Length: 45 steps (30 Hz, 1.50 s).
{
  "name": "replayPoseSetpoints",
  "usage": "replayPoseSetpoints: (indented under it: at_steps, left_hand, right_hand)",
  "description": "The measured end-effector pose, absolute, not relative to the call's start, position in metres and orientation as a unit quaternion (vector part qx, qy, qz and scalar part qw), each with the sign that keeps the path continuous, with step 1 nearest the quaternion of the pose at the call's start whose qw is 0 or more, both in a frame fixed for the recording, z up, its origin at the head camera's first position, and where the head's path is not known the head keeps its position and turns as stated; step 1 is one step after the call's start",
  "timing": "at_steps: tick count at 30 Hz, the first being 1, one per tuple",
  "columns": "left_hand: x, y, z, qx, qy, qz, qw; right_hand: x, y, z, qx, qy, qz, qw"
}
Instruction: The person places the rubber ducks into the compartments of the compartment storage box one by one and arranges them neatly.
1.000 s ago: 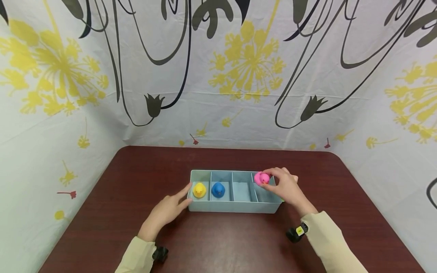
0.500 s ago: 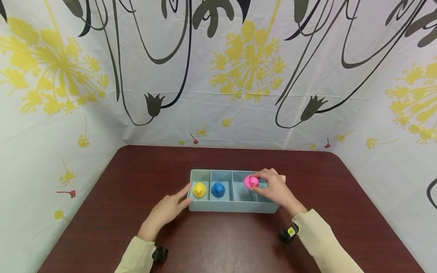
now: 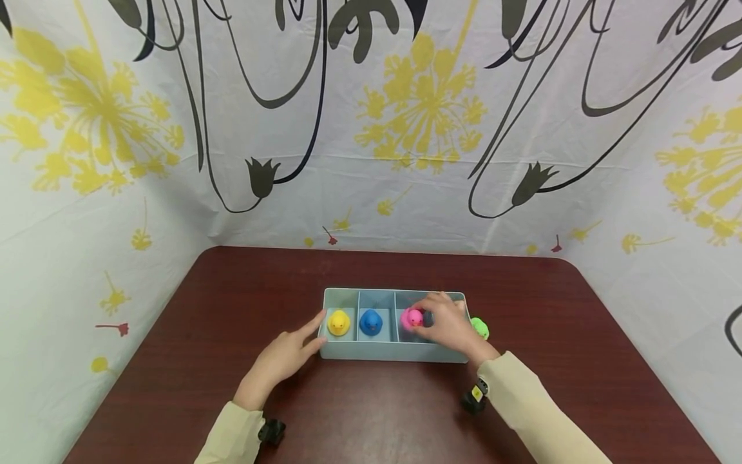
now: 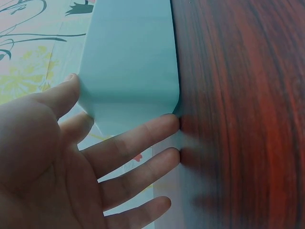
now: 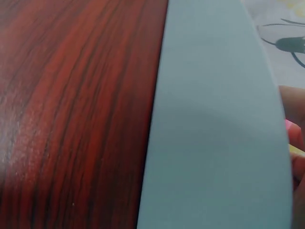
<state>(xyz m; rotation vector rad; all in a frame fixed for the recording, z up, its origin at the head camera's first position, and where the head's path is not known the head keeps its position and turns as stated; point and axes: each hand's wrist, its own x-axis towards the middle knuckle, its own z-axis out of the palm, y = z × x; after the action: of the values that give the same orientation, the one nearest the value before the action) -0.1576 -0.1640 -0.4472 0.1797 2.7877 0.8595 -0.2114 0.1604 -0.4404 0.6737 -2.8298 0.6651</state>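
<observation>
tray [image 3: 382,351] meets the spread left hand [image 3: 284,356] while the right hand [image 3: 446,325] pinches a pink duck [image 3: 411,318].

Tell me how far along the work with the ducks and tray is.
Looks done: the yellow duck and blue duck sit apart in the tray. Under way: the right hand holds the pink duck at the third compartment from the left. Remaining, probably: letting go there, then placing the green duck, which is outside the tray by its right end.
</observation>
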Motion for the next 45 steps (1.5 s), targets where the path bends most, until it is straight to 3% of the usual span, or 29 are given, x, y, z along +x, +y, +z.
replayPoseSetpoints:
  at_steps: [33,45]
  left_hand:
    - [-0.159,-0.164,-0.448,0.065,0.945,0.304,0.100]
    - [-0.159,-0.165,-0.447,0.063,0.947,0.299,0.103]
  right_hand:
    - [-0.231,0.144,-0.443,0.185,-0.975,0.124,-0.013]
    - [-0.228,0.150,-0.445,0.198,-0.962,0.182,0.045]
